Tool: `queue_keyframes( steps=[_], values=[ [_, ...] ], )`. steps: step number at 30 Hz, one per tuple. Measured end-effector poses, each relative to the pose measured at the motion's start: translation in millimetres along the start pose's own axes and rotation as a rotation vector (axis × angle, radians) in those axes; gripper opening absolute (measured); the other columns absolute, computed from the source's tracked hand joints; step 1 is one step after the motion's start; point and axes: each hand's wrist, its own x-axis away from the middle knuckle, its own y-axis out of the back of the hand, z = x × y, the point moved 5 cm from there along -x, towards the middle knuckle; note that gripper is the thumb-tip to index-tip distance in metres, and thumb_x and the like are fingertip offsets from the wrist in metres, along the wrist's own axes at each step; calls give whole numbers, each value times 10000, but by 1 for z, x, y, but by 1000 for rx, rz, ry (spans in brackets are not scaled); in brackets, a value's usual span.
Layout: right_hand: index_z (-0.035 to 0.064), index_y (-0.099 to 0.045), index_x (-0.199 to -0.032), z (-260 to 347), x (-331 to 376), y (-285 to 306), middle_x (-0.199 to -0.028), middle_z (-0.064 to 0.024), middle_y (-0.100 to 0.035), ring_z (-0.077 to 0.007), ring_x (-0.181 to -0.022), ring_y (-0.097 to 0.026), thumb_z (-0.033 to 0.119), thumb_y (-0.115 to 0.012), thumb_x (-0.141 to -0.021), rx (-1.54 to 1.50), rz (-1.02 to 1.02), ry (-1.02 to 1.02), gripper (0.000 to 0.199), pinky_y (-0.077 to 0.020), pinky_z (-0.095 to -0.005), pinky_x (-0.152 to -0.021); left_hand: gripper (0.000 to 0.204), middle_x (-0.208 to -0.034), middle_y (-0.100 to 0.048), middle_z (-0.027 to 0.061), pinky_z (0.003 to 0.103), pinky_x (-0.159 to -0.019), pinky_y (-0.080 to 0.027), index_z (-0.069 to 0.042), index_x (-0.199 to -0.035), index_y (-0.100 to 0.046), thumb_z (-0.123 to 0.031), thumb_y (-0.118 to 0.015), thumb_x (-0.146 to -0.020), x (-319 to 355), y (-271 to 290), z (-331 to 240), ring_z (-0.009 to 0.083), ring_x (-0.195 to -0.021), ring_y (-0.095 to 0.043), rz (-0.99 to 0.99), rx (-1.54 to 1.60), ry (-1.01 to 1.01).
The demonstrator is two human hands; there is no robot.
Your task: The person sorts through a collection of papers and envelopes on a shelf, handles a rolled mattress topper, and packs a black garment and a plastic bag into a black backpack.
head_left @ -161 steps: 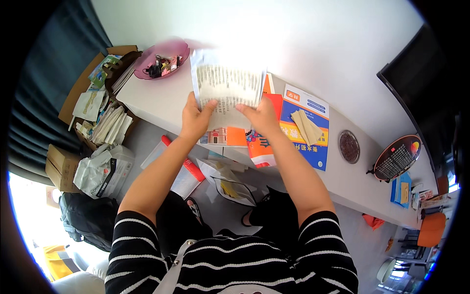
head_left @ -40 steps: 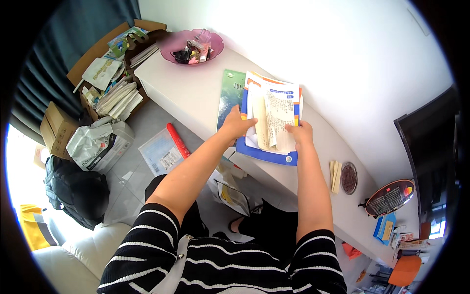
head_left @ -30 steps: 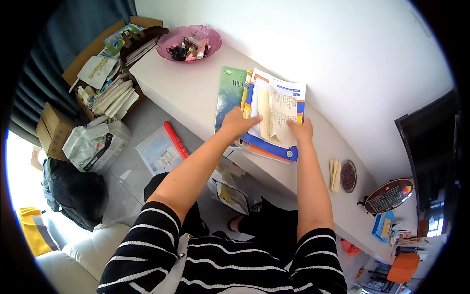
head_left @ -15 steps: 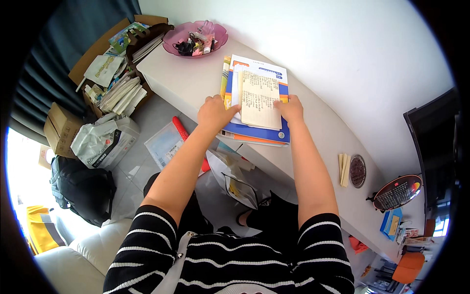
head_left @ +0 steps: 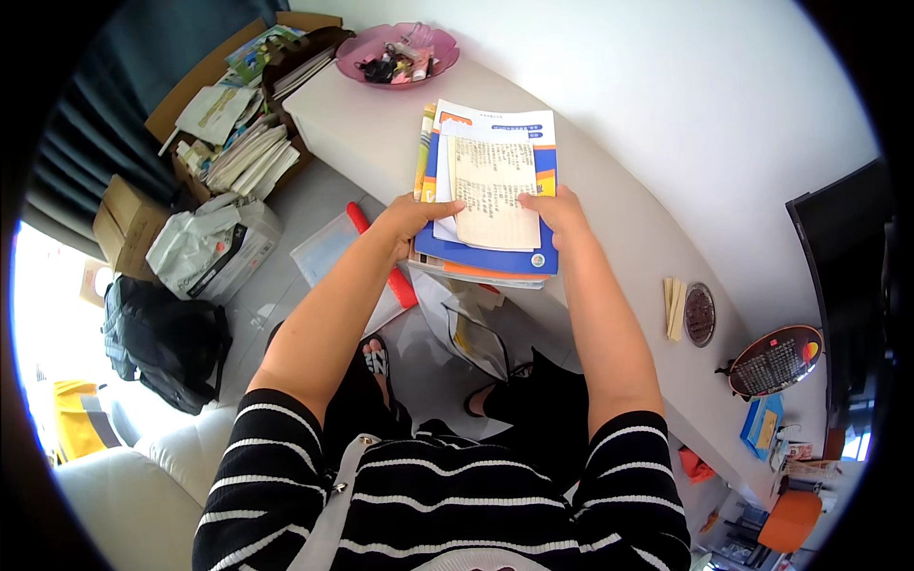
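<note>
Between my two hands is a stack of books (head_left: pixel 474 255), gripped at its left and right sides. On top lies a small cream notebook (head_left: pixel 497 176) with handwritten lines, over loose white paper and a blue, white and orange book. My left hand (head_left: pixel 414 217) is closed on the left side, its thumb flat over the papers. My right hand (head_left: pixel 560 215) clasps the right side, its thumb on the notebook's edge. Fingers under the stack are hidden. The stack's near end juts past the front edge of the long pale cabinet top (head_left: pixel 619 228).
A pink bowl (head_left: pixel 354 57) of small items stands at the cabinet's far end. Folding-fan-like strips (head_left: pixel 675 309), a round brown plaque (head_left: pixel 700 316) and a dark display plate (head_left: pixel 776 362) are at the right. A black backpack (head_left: pixel 162 338), bags and paper-filled boxes crowd the left.
The stack has come slightly toward me and left, and looks raised off the cabinet top. Both hands moved with it, and my left thumb now lies across the papers.
</note>
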Motion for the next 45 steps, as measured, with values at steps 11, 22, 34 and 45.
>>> queue_keyframes(
  steps=[11,22,34,45],
  values=[
    [-55,-417,-1172,-4,57,-111,-1051,-180,-600,-254,-937,-632,-61,-649,-754,-158,255,195,478,-517,-349,-810,486,-1096,-634,182,372,-794,-556,68,-1176,-531,33,-715,-728,92,92,-7,245,-907,-662,-258,-248,-166],
    [-17,-675,-933,-114,62,-291,-885,-92,-693,-163,-761,-644,84,-790,-700,-196,471,190,279,-506,-300,-692,446,-1047,-648,102,342,-834,-514,10,-1121,-580,42,-741,-706,109,278,92,221,-943,-624,-621,-136,-527],
    [0,-424,-1313,-310,-85,-348,-1193,-207,-573,-335,-1141,-530,229,-790,-644,939,297,32,796,-436,-383,-955,585,-924,-646,223,343,-730,-545,82,-984,-586,-324,-837,-647,-36,384,267,308,-839,-665,-867,-471,282],
    [-54,-301,-1385,-332,-88,-342,-1384,-229,-412,-332,-1293,-395,287,-770,-703,1037,426,98,895,-358,-360,-1058,658,-1083,-623,187,404,-825,-527,59,-1179,-487,-164,-833,-666,-46,400,276,277,-972,-634,-831,83,256]
  ],
)
